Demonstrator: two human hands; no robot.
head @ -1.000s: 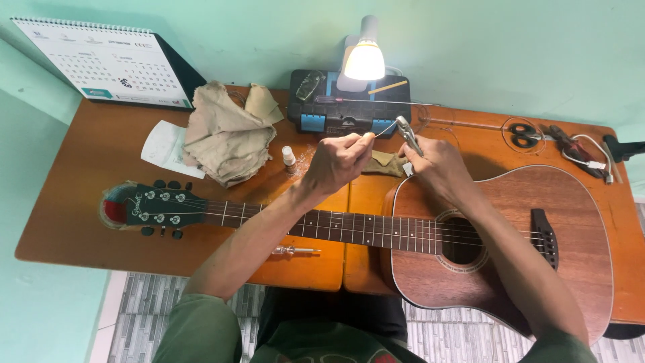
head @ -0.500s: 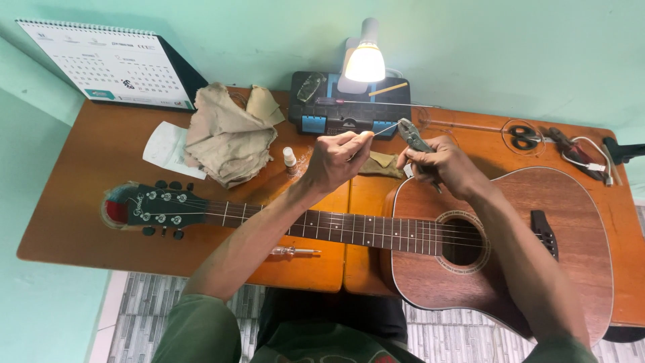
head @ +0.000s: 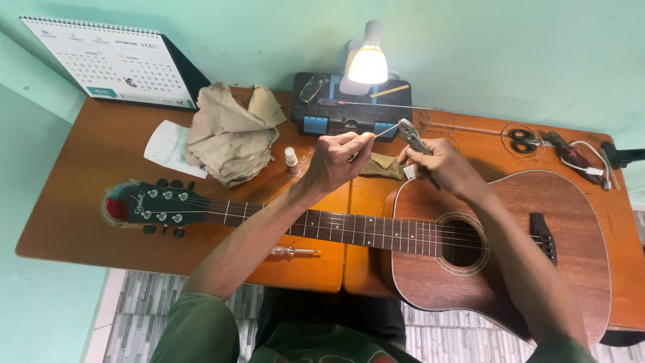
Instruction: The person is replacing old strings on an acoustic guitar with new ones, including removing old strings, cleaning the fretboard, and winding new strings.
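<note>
The left hand is pinching a thin pale stick between its fingertips, and the stick's tip is meeting the pliers that the right hand is gripping closed in its fist. What the pliers' tip is holding is too small to make out. Both hands are hovering above the guitar, which is lying across the wooden table, its body cut off at 4 o'clock. At 9 o'clock from the hands a small white bottle is standing beside a beige cloth. At 12 o'clock a black case is sitting under a glowing lamp. Scissors are lying at 3 o'clock.
</note>
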